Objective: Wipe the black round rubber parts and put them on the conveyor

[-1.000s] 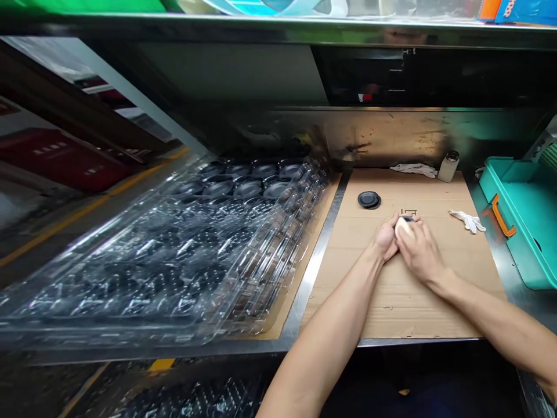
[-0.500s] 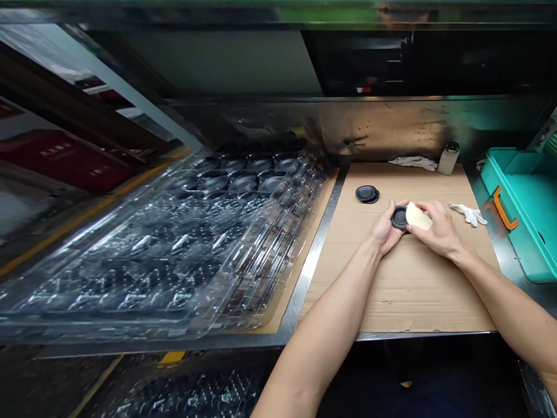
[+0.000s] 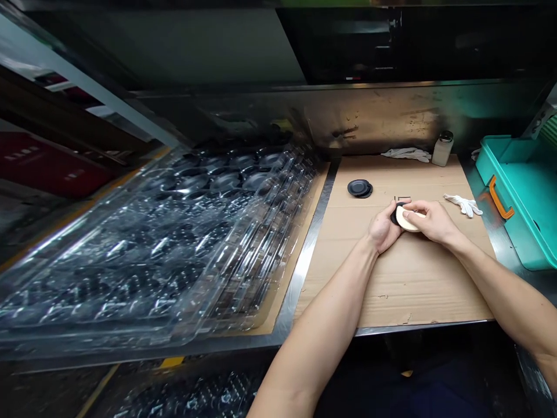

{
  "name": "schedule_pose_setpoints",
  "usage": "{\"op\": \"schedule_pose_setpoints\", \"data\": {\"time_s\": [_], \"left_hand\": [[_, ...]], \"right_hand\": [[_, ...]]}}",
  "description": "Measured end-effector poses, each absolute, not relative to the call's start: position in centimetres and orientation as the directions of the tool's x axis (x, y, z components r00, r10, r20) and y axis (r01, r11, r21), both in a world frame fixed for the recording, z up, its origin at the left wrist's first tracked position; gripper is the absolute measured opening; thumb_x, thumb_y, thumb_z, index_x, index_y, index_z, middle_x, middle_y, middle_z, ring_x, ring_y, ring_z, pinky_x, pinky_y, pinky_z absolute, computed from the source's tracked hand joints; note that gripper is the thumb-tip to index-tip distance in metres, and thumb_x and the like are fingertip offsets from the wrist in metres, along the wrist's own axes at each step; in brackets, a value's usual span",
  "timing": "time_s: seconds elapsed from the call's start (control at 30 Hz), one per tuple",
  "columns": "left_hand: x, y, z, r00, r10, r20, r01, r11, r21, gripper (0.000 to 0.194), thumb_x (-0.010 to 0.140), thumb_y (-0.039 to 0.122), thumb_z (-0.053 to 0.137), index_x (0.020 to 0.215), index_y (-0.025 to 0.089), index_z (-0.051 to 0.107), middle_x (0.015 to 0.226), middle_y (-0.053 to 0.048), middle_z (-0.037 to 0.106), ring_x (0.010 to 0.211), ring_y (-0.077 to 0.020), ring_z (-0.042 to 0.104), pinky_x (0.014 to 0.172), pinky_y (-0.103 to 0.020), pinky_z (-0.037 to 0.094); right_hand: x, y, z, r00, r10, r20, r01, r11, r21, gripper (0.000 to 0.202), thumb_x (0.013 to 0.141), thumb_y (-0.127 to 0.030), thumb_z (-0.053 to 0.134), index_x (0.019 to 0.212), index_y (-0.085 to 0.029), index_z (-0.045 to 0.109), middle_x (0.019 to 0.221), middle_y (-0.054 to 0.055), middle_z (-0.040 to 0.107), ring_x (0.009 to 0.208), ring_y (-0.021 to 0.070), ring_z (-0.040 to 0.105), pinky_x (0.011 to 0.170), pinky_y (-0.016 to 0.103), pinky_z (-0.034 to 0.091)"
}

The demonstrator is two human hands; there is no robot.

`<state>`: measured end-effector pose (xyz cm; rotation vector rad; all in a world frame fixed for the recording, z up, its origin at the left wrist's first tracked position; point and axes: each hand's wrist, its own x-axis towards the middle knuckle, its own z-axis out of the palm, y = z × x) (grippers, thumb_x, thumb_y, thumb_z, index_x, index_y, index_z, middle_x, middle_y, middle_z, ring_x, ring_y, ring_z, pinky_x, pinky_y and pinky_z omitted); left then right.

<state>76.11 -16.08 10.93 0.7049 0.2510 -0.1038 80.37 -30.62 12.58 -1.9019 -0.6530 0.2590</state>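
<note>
My left hand (image 3: 383, 228) grips a round black plastic disc (image 3: 394, 216) by its edge, over the cardboard sheet. Folded round the cream-coloured pad (image 3: 405, 222), my right hand (image 3: 435, 222) presses it against the disc's face, with the thumb on top. The pad hides most of the disc. Farther back on the cardboard, a small stack of similar black discs (image 3: 359, 188) lies flat, a short way left of my hands.
Clear plastic trays (image 3: 174, 232) with round pockets are stacked at left, some pockets holding black discs. White gloves (image 3: 463, 205) lie right of my hands, and a white cloth (image 3: 407, 154) and a bottle (image 3: 442, 149) behind. A teal bin (image 3: 517, 226) with an orange handle stands at right.
My right hand has moved the pad left across the disc, covering the dark face that showed before. The whole view has shifted slightly.
</note>
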Motion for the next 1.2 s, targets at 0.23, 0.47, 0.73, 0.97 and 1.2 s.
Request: {"op": "schedule_pose_setpoints", "data": {"time_s": [0.23,0.47,0.73,0.97,1.2], "left_hand": [[75.9,-15.4,11.8,0.946,-0.022,-0.323,0.204,0.816,0.541,0.047,0.107,0.039,0.036,0.126,0.009,0.067,0.121,-0.019,0.074,0.118,-0.0309,0.070,0.110,-0.051,0.051],[75.9,-14.3,12.9,0.944,-0.056,-0.325,0.191,0.895,0.402,0.055,0.107,0.039,0.029,0.136,0.003,0.058,0.129,-0.025,0.070,0.122,-0.0339,0.068,0.100,-0.048,0.058],[76.1,-14.1,12.3,0.947,-0.093,-0.308,0.206,0.910,0.360,0.047,0.103,0.030,0.034,0.134,0.005,0.060,0.122,-0.023,0.072,0.119,-0.0342,0.070,0.089,-0.044,0.062],[76.2,-15.0,11.5,0.949,-0.095,-0.300,0.217,0.888,0.406,0.041,0.100,0.029,0.041,0.129,0.009,0.062,0.120,-0.020,0.072,0.111,-0.0319,0.071,0.092,-0.045,0.058],[74.4,-20.4,11.0,0.889,-0.340,-0.306,0.446,0.796,0.409,0.024,0.101,0.027,0.049,0.114,0.013,0.064,0.109,-0.018,0.074,0.092,-0.0261,0.075,0.083,-0.039,0.057]], "right_hand": [[79.6,-31.3,14.2,0.676,0.737,-0.011,0.243,-0.236,-0.941,0.032,0.079,-0.036,0.073,0.103,-0.018,0.083,0.099,0.005,0.078,0.085,0.0194,0.067,0.075,0.030,0.050],[80.6,-33.6,16.0,0.606,0.783,-0.140,0.211,-0.327,-0.921,0.034,0.084,-0.047,0.071,0.100,-0.019,0.082,0.087,0.003,0.073,0.073,0.0150,0.059,0.066,0.028,0.042],[84.3,-36.0,14.7,0.879,0.349,0.323,0.458,-0.804,-0.378,0.032,0.094,-0.046,0.060,0.101,-0.021,0.078,0.102,0.011,0.072,0.100,0.0317,0.061,0.086,0.043,0.047],[87.4,-39.1,13.1,0.910,0.353,0.219,0.401,-0.883,-0.244,0.029,0.092,-0.031,0.057,0.109,-0.020,0.078,0.108,0.014,0.076,0.097,0.0303,0.066,0.087,0.042,0.049],[90.4,-36.8,17.2,0.880,0.157,0.449,0.353,-0.848,-0.395,0.032,0.097,-0.040,0.053,0.104,-0.017,0.075,0.099,0.012,0.077,0.091,0.0268,0.068,0.087,0.037,0.048]]}}
